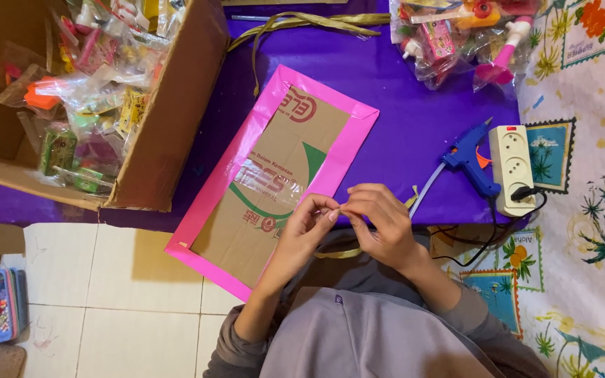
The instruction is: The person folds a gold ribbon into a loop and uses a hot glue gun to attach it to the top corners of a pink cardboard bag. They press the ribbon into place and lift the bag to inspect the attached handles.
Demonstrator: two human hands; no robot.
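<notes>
1. We see the left hand (307, 218) and the right hand (379, 224) meeting fingertip to fingertip, each grip pinching a thin yellowish strip (341, 253) (its lower loop hangs beneath the wrists).
2. Just beyond lies a cardboard panel (274, 178) edged in pink tape, resting on purple paper (400, 112).
3. To the right we note a blue glue gun (469, 159) beside a white power strip (511, 168).
4. At left stands a cardboard box (169, 119) of packaged toys.
</notes>
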